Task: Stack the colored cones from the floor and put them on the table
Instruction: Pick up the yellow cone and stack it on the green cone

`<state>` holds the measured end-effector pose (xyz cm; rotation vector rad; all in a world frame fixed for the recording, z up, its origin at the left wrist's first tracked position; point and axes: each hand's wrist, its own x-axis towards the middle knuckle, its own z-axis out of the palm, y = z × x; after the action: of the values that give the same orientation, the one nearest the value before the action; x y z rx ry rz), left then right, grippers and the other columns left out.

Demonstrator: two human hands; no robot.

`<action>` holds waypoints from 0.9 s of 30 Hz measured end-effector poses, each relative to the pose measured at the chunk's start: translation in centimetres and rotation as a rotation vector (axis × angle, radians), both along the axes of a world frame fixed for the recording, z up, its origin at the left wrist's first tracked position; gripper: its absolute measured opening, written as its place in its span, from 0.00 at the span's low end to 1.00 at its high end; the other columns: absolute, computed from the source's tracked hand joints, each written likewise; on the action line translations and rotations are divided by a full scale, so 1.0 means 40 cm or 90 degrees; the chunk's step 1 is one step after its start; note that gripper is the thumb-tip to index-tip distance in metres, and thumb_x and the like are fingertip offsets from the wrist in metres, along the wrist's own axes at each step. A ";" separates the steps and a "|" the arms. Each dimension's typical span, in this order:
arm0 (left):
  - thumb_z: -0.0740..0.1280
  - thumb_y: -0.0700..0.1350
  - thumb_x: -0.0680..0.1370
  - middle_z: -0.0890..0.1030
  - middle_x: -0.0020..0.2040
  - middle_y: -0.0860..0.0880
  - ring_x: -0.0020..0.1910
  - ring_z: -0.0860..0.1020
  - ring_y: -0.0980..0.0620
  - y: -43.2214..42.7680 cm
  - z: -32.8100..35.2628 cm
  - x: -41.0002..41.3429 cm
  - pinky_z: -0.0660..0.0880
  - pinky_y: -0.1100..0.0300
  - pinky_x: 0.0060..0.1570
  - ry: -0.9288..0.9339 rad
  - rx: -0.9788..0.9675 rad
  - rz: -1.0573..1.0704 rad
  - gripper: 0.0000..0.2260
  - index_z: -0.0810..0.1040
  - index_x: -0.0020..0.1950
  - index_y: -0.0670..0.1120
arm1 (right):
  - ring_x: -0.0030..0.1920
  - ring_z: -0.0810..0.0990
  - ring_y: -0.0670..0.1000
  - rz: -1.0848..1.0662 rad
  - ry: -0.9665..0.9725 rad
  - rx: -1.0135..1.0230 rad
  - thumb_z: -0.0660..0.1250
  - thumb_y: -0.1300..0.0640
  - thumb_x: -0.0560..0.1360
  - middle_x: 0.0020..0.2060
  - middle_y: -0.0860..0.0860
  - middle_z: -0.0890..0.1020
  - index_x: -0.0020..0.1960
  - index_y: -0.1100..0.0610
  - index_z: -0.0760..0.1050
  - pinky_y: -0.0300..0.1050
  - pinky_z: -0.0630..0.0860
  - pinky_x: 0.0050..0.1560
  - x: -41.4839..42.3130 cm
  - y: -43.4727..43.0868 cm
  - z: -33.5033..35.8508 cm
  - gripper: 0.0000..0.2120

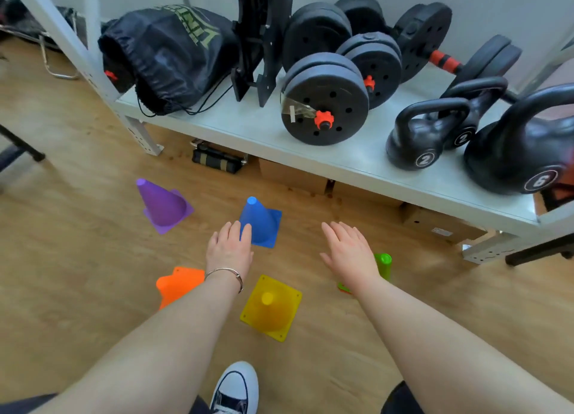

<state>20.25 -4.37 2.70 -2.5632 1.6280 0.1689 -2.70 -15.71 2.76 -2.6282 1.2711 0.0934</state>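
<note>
Left hand [229, 248] was open and flat, empty, fingertips just beside the blue cone [261, 222]. Right hand [349, 252] was open, holding nothing, partly covering the green cone [384, 264]. Yellow cone [271, 308] stood near, between the arms; orange cone [177, 285] near left, purple cone [163, 205] far left. All were on the wooden floor [77, 258].

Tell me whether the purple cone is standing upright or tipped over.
Upright. The purple cone rests on its square base flat on the wooden floor, tip pointing up; its apparent lean comes from the wide-angle view.
</note>
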 end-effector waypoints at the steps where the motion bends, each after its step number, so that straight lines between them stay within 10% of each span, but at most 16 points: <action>1: 0.79 0.49 0.64 0.78 0.63 0.43 0.66 0.75 0.42 0.024 -0.024 0.010 0.74 0.46 0.61 -0.004 0.006 0.007 0.31 0.74 0.65 0.45 | 0.76 0.62 0.57 0.026 0.006 0.016 0.65 0.49 0.77 0.75 0.55 0.66 0.78 0.54 0.57 0.54 0.56 0.77 0.020 0.016 -0.020 0.32; 7: 0.69 0.49 0.74 0.68 0.72 0.46 0.74 0.63 0.46 0.124 -0.187 0.008 0.64 0.50 0.69 0.060 0.091 0.022 0.30 0.61 0.74 0.50 | 0.72 0.67 0.57 0.122 0.060 0.155 0.67 0.46 0.75 0.73 0.53 0.69 0.77 0.51 0.58 0.53 0.64 0.70 0.087 0.111 -0.165 0.34; 27: 0.69 0.51 0.75 0.75 0.67 0.43 0.65 0.73 0.42 0.203 -0.329 -0.103 0.71 0.51 0.59 0.336 0.164 0.149 0.31 0.61 0.75 0.49 | 0.68 0.72 0.60 0.109 0.084 0.401 0.73 0.45 0.72 0.70 0.57 0.73 0.78 0.49 0.58 0.50 0.71 0.65 0.096 0.134 -0.319 0.40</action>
<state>16.12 3.75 -10.46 -2.6265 1.3032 1.0753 1.12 -10.35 -10.01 -2.1893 0.8575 0.5975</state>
